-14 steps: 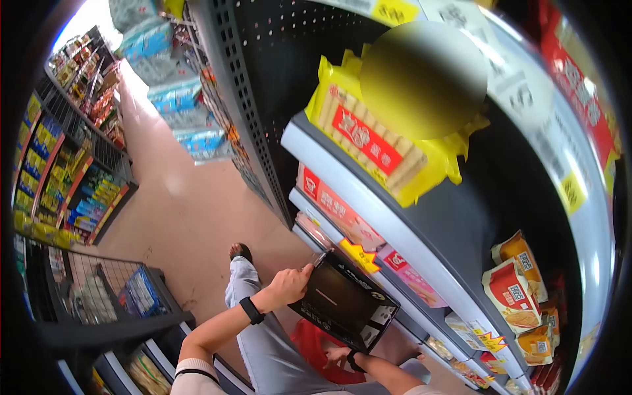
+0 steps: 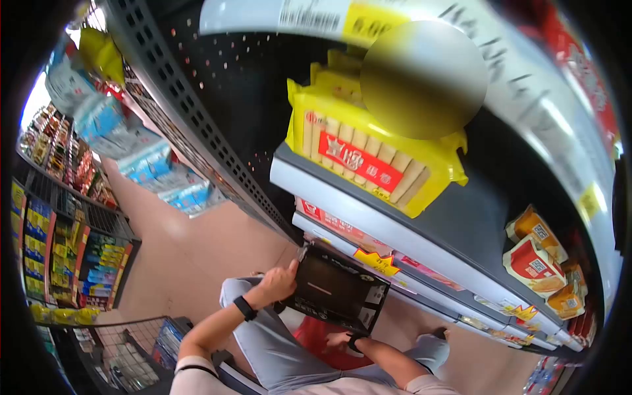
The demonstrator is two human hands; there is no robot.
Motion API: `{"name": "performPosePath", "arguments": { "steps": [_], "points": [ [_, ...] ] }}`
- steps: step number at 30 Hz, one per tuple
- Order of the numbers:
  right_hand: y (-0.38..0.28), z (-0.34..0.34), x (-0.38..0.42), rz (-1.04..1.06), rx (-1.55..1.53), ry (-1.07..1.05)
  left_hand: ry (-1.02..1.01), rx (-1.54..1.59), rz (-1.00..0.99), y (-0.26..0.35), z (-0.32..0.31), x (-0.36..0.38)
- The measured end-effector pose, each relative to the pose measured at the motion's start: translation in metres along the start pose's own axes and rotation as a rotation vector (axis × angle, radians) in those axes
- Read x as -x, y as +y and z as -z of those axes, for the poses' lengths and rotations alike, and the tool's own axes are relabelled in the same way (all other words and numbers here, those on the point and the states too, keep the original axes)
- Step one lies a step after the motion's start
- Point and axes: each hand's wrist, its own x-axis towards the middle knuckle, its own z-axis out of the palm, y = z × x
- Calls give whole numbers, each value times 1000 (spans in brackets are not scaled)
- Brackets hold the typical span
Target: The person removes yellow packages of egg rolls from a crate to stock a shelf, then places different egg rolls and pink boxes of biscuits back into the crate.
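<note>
My left hand is closed on the upper left corner of a dark open box with black printed edges. Below the box, my right hand is near its lower edge, beside a red item; its fingers are partly hidden, so what they hold cannot be made out. On the shelf above sits a yellow pack of rolled biscuits with a red label. Pink packs lie on the shelf under it.
A shelf edge runs diagonally across the right. Blue and white packs hang at the left. Beyond are more stocked shelves and a wire basket. Orange and white packs sit at the right.
The view has turned, so the shelves and hanging packs appear shifted and tilted. My left hand and the box appear slightly farther left; the hold on the box is unchanged.
</note>
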Motion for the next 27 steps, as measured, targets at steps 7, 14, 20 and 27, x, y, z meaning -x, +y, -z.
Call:
{"name": "performPosePath", "arguments": {
  "steps": [7,14,20,27],
  "points": [
    [-46,16,-46,158,170,123,14,95,91,-8,10,28],
    [-15,24,-72,272,254,260,22,95,14,-18,15,16],
    [-25,-27,66,329,283,502,45,179,-101,-1,16,22],
    [-20,-101,236,413,-394,1227,59,381,-176,31,16,35]
  ]
}}
